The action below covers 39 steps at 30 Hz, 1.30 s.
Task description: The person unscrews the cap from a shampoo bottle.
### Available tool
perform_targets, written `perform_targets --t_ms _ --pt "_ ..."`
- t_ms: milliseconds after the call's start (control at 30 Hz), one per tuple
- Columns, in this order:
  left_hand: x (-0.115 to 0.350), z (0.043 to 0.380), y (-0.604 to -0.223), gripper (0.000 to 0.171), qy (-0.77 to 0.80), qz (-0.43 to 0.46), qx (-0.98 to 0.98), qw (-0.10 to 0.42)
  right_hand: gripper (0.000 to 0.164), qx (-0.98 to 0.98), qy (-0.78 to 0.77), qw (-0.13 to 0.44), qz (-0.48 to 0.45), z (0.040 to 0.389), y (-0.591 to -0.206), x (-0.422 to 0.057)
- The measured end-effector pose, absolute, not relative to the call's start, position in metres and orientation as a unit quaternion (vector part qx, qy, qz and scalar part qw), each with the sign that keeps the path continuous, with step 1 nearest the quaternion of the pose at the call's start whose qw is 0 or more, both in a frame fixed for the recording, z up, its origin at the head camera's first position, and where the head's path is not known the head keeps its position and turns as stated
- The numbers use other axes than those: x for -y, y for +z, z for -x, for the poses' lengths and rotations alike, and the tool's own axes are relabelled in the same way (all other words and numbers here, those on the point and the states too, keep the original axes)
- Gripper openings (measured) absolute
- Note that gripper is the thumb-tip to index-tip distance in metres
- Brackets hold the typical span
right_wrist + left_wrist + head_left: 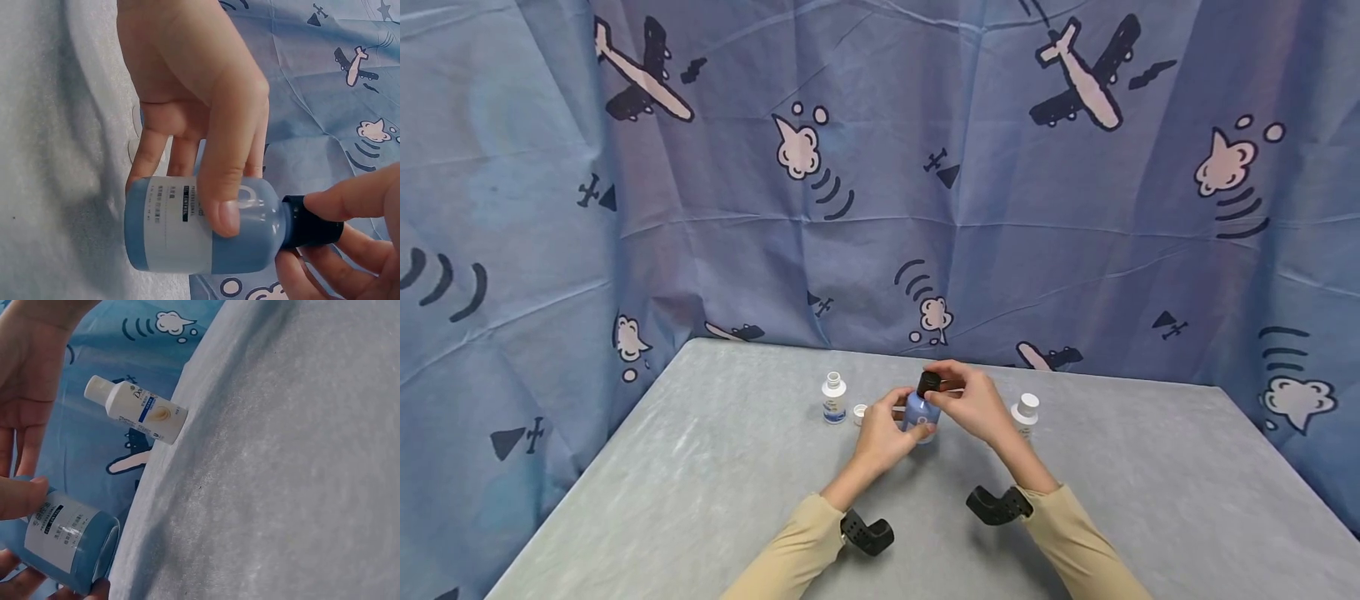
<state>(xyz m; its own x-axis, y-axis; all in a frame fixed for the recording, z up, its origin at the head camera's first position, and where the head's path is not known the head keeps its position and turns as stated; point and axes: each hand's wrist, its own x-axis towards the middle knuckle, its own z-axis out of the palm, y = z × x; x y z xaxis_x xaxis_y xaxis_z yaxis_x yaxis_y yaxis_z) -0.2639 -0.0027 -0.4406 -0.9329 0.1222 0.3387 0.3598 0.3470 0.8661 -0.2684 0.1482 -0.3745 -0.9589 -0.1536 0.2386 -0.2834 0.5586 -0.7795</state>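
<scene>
My left hand (880, 437) grips a blue bottle (250, 250) around its body, thumb across the front label. The bottle stands upright in the head view, close over the table. At its neck sits a black cap (315, 224), which the thumb and fingers of my right hand (976, 407) pinch. Left of the hands is a white bottle (833, 400) with an uncovered mouth. A small white cap (860, 411) lies beside it, partly hidden by my left hand. To the right, another white bottle (150, 412) wears its white cap; my right hand partly covers it in the head view.
The pale grey table (700, 483) extends around both hands. A blue curtain (880, 183) printed with planes hangs along its back and sides. Each wrist carries a black camera mount, one on the left (868, 534) and one on the right (997, 506).
</scene>
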Motion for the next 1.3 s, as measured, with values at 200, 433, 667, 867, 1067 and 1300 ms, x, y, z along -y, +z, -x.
perform_targets --t_ms 200,433,667,867,1067,1300 --pt "0.003 0.263 -0.441 0.056 -0.552 0.106 0.819 0.117 0.036 0.857 0.479 0.066 -0.176 0.269 -0.38 -0.147" --pt "0.001 0.263 -0.44 0.056 -0.537 0.079 0.826 0.15 0.036 0.851 0.489 0.078 -0.176 0.27 -0.384 -0.145" --pt "0.0 0.265 -0.438 0.052 -0.498 0.071 0.84 0.204 0.038 0.87 0.472 0.082 -0.119 0.274 -0.384 -0.141" --pt "0.0 0.266 -0.434 0.051 -0.493 0.083 0.845 0.191 0.031 0.87 0.474 0.089 -0.102 0.279 -0.382 -0.14" --pt "0.004 0.269 -0.429 0.051 -0.505 0.124 0.84 0.157 0.033 0.863 0.484 0.083 -0.118 0.281 -0.377 -0.143" --pt "0.004 0.267 -0.435 0.055 -0.56 0.123 0.815 0.082 0.036 0.852 0.479 0.059 -0.203 0.282 -0.382 -0.153"
